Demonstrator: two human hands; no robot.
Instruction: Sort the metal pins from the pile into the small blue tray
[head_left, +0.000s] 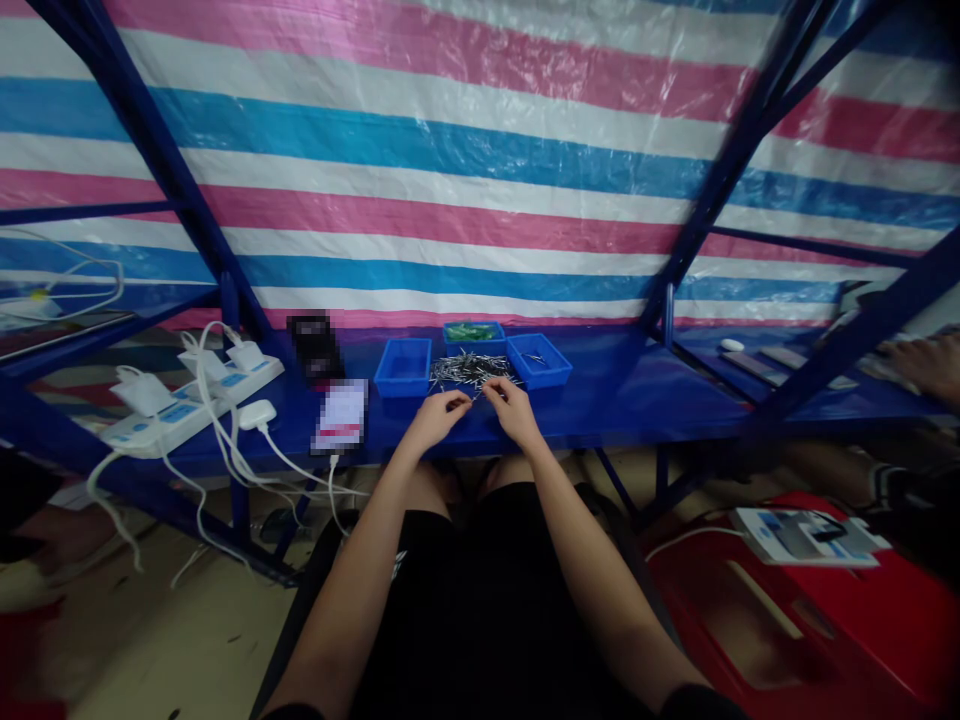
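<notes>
A heap of small, thin metallic and dark pieces (469,370) lies on the blue table. My left hand (441,415) is at the heap's near edge, thumb and fingertips pinched together. Just to its right, my right hand (510,408) is pinched too, its fingertips close to the left ones. Something small and thin shows between the two hands; its shape is too small to tell. Around the heap stand a bare blue tray (403,368) at left, a blue tray with green pieces (473,335) behind, and a blue tray with a few thin pieces (538,362) at right.
On the left of the table (615,400) are a white power strip (195,405) with chargers and cables, a blurred-out phone (341,415) and a dark item (315,347). Blue frame posts rise at both sides. Another person's hand (926,365) shows at far right, above a red stool (847,620).
</notes>
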